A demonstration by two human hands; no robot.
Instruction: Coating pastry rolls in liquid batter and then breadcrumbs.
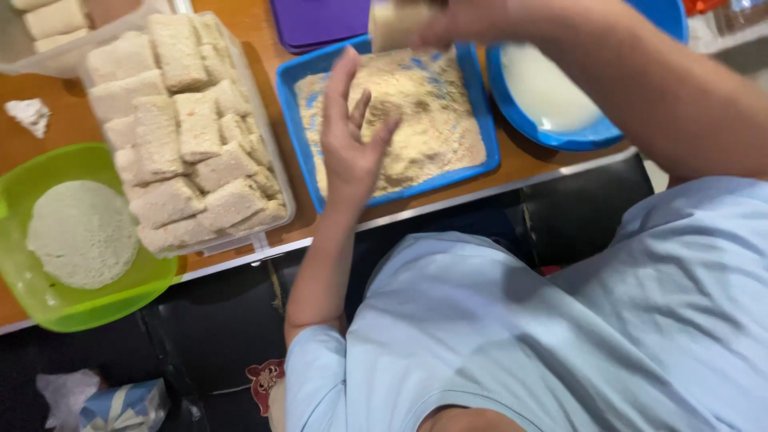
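Breadcrumb tray [298,120], square and blue, sits on the orange bench [528,160] between a clear container [268,172] of stacked coated pieces [188,136] on one side and a blue bowl [512,100] holding pale liquid [548,88] on the other. A green bowl [32,180] with a flattened mound of pale powder [80,232] stands at the bench edge, just beside the clear container; a purple lid [316,20] lies beyond the tray. The left hand [352,136] rests flat on the crumbs [432,112], fingers spread and holding nothing. The right hand [456,20], blurred at the top of the view, is closed around a pale rectangular piece [396,24] held above the far rim of the tray.

Judged from this layout, the step in hand is coating: a wetted piece is being brought over the crumbs. The next move appears to call for lowering the piece onto the crumb bed, with the open hand ready to press and cover it, then a transfer to the clear container, where free room seems scarce.
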